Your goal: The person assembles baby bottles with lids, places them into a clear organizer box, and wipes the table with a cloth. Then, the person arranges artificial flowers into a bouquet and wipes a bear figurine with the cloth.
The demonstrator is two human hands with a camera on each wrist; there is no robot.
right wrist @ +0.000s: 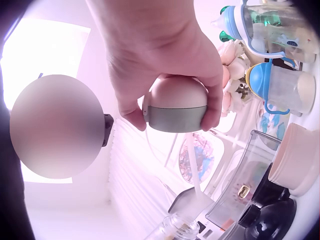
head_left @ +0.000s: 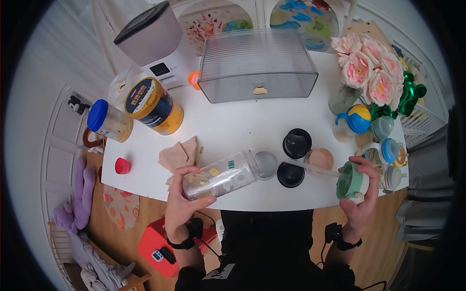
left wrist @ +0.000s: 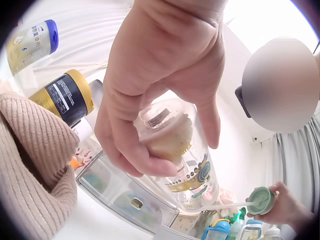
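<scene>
My left hand (head_left: 180, 206) grips a clear bottle (head_left: 221, 175) with printed pictures near its base. The bottle lies tilted in the air over the table's front part, its uncapped mouth facing right. Fingers and thumb wrap its lower end in the left wrist view. Over at the right, my right hand (head_left: 361, 206) holds a green and pale lid (head_left: 350, 182) by its sides, thumb opposite the fingers. From the underside of this lid a long whitish straw (right wrist: 193, 165) sticks out toward the bottle. The straw's tip is close to the bottle's mouth (right wrist: 182, 227).
Near the bottle's mouth sit a grey round piece (head_left: 267, 165), two black round pieces (head_left: 291, 174) and a peach cup (head_left: 320, 159). A beige cloth (head_left: 178, 154) and red cap (head_left: 122, 166) lie left. Behind stand tubs (head_left: 155, 109), a clear box (head_left: 257, 65), flowers (head_left: 371, 70) and baby bottles (head_left: 390, 150).
</scene>
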